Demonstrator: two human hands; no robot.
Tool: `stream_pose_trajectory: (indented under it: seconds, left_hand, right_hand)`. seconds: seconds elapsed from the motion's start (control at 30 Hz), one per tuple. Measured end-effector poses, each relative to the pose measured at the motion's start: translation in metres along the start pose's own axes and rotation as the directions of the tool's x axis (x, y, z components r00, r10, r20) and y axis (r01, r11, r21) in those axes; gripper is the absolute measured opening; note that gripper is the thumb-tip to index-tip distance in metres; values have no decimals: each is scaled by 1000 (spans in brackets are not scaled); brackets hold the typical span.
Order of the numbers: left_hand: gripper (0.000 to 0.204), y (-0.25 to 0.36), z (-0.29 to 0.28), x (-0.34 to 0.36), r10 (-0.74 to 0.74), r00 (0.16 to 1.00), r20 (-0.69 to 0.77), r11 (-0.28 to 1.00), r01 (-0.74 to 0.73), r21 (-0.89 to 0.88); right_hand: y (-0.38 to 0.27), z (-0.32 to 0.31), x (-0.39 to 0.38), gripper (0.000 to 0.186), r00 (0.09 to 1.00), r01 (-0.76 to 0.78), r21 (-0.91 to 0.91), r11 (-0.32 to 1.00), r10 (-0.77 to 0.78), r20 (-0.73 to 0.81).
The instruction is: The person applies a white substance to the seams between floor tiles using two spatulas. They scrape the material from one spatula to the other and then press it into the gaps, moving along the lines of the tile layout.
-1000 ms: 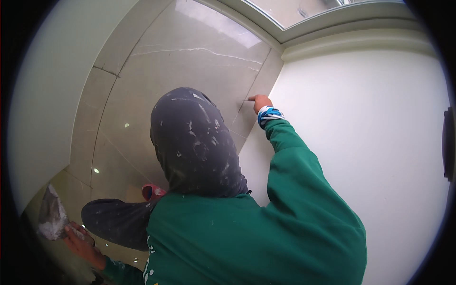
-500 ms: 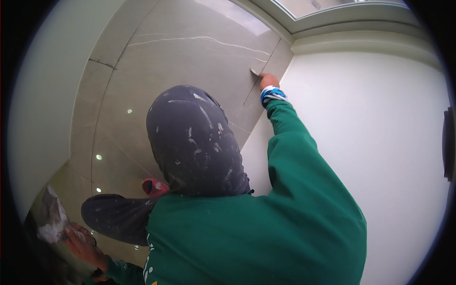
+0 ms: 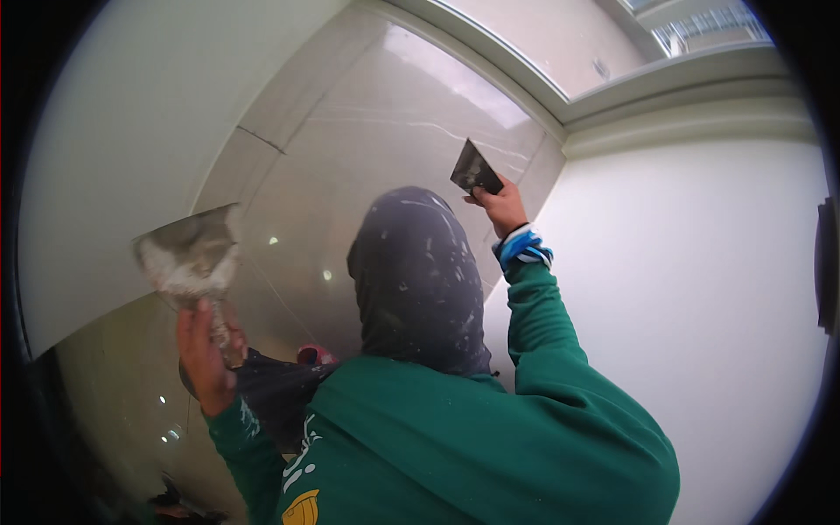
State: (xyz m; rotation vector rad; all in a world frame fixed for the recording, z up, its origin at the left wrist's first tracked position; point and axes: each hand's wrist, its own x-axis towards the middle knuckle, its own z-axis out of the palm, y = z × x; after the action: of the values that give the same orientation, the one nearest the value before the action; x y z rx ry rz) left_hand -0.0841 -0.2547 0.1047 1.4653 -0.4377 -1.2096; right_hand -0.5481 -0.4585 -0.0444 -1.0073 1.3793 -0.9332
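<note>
My left hand is closed round the handle of a wide putty knife, raised at the left with its blade up. White paste is smeared over the lower part of that blade. In front and to the right, my right hand grips a small putty knife with a dark, smeared blade, held over the tiled floor. The two blades are well apart. My bent knee, in dark, paint-spattered cloth, stands between them and hides part of the tiles.
A white wall runs along the right, and another pale wall borders the left. At the far right is a window frame above a ledge. A pink shoe shows beside my knee. Thin dark joints cross the tiles.
My left hand has lifted the wide putty knife up and rightward from the lower left. My right hand has raised the small putty knife off the floor joint and turned its blade face into view.
</note>
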Motion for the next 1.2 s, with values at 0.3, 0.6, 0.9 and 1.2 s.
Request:
stream_pose_trajectory:
  seconds: [0.3, 0.6, 0.9, 1.2]
  left_hand:
    - [28, 99, 27, -9, -76, 849, 523, 934, 244, -260]
    - [26, 128, 1, -18, 67, 897, 438, 996, -38, -75]
    - [68, 70, 6, -14, 835, 427, 348, 43, -680, 732]
    - [31, 25, -53, -26, 280, 947, 158, 922, -311, 230]
  right_hand:
    - [-268, 211, -86, 46, 488, 671, 226, 706, -650, 583]
    - [-286, 258, -42, 58, 312, 932, -175, 317, -458, 833]
    - [-247, 262, -107, 36, 761, -378, 264, 887, 135, 635]
    - [-256, 274, -110, 28, 615, 323, 260, 910, -411, 673]
